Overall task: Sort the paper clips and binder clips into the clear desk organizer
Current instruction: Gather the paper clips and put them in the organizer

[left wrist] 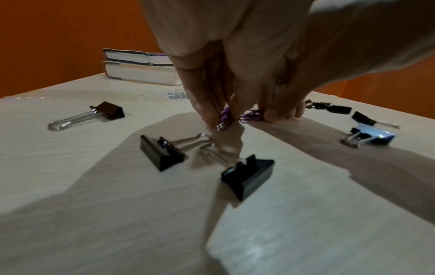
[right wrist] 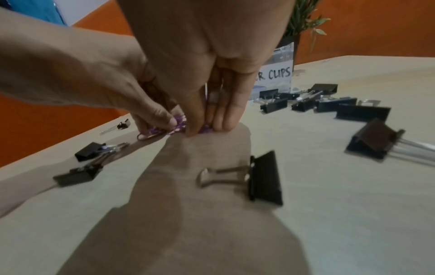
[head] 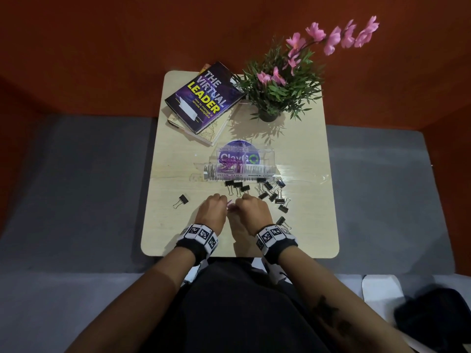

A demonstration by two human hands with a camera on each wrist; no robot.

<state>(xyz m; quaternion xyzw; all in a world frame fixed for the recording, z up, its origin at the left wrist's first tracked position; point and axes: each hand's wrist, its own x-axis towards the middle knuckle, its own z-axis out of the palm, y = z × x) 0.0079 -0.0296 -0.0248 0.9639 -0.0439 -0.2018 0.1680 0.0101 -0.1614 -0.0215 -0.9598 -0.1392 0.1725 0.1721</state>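
Both hands meet low over the table's middle, fingertips down on a small bunch of purple paper clips (head: 230, 203). My left hand (left wrist: 219, 121) pinches some of these paper clips (left wrist: 224, 116). Beside it, my right hand (right wrist: 207, 128) pinches others (right wrist: 204, 128) against the tabletop. The clear desk organizer (head: 265, 159) stands beyond the hands, with purple paper clips (head: 229, 166) in its left compartment. Several black binder clips (head: 272, 194) lie scattered before it. One binder clip (head: 181, 200) lies alone to the left, and another (head: 281, 221) lies by my right wrist.
Two stacked books (head: 204, 98) and a potted plant with pink flowers (head: 275, 93) occupy the far end of the small wooden table (head: 163, 238). Close under the wrists lie two binder clips (left wrist: 164, 154) and a third (right wrist: 266, 178). A grey cushion surrounds the table.
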